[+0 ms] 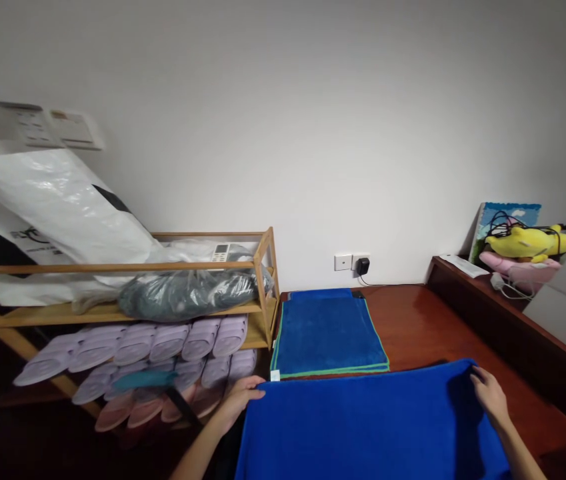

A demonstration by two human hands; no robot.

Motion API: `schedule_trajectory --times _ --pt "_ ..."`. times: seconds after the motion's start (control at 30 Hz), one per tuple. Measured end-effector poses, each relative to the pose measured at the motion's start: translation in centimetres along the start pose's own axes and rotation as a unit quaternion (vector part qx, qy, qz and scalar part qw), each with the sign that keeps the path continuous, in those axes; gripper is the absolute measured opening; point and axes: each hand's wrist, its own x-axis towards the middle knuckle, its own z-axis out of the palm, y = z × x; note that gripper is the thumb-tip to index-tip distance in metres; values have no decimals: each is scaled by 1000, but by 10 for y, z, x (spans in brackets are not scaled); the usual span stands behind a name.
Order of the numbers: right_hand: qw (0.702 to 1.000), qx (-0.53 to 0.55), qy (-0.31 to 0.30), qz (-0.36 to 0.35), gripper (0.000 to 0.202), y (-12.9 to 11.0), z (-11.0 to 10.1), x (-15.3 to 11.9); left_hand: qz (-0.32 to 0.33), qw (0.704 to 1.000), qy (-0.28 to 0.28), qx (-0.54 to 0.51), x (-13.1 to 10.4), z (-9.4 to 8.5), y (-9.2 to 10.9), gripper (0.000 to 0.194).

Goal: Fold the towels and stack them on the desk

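A bright blue towel (363,420) stretches between my two hands at the lower middle of the view. My left hand (243,400) pinches its far left corner, fingers closed on the cloth. At the far right corner, my right hand (487,393) grips the edge in the same way. The near end of the cloth runs out of the frame at the bottom. Just beyond it, darker blue towels with green edging (330,333) lie flat in a stack on the reddish-brown wooden table (407,320), a white tag at their near left corner.
On the left stands a wooden rack (263,293) with lilac and pink slippers (167,340), a plastic-wrapped bundle (187,293) and a large white bag (53,207). A black plug (363,266) sits in the wall socket. A yellow plush toy (525,243) rests on the raised ledge at right.
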Motion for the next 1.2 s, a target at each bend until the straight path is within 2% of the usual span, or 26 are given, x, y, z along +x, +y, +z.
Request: schedule_trajectory --times 0.1,0.3,0.5,0.67,0.77,0.87,0.93,1.0,1.07,1.13,1.2 --pt "999 34 6 -11 63 3 6 9 -13 1000 -15 8 2 -7 5 26" --pt "996 84 -5 -36 60 2 25 30 -20 999 -28 -4 18 -21 14 40" --pt "995 93 -4 -45 56 -8 42 47 -20 999 39 -1 43 -20 18 47" --pt "995 78 -22 -53 64 -20 50 62 3 996 83 42 56 -21 21 35" --pt "995 67 -41 -58 69 -28 54 62 30 986 130 98 60 -18 24 30" --pt "994 53 -61 -76 70 -39 62 42 88 963 199 161 52 1 23 29" --pt "991 46 -73 -106 68 -52 70 17 135 944 229 195 36 26 16 36" --pt "984 39 -83 -152 65 -70 79 -17 187 927 218 241 13 57 4 42" --pt "974 23 -89 -207 63 -91 89 -55 274 859 162 400 -12 87 -12 47" --pt "961 3 -121 -250 62 -110 97 -89 296 805 126 499 -34 108 -30 53" --pt "943 -27 -171 -284 62 -120 102 -112 292 768 111 559 -49 118 -48 56"
